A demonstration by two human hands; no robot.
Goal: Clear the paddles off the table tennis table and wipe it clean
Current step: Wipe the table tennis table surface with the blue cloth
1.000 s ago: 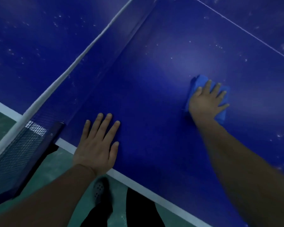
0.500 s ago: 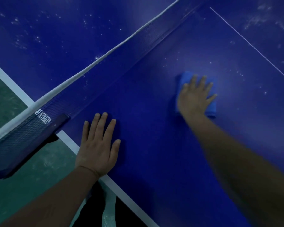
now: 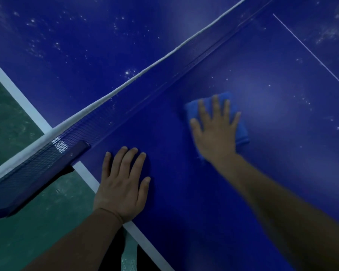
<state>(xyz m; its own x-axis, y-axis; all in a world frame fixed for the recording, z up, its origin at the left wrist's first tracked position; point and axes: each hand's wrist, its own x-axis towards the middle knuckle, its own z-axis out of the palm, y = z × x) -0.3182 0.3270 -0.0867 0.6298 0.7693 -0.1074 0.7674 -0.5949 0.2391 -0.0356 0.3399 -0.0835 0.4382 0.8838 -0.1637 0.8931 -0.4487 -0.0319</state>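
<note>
Figure: the wearer's body as I saw it through the head camera. Both arms were bare from the lower frame edge to the fingertips. The left forearm [image 3: 76, 241] was sharp; a thin line crossed its wrist, and I could not tell a crease from a thread. The left hand [image 3: 123, 188] bore short nails. The right forearm [image 3: 292, 212] and right hand [image 3: 215, 130] were blurred, so I read no fine detail there. Below, I saw dark clothing [image 3: 114, 251], apparently the legs, its cut unclear.

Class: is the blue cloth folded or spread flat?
Folded: the cloth shows a thick layered edge beside the right hand.
</note>
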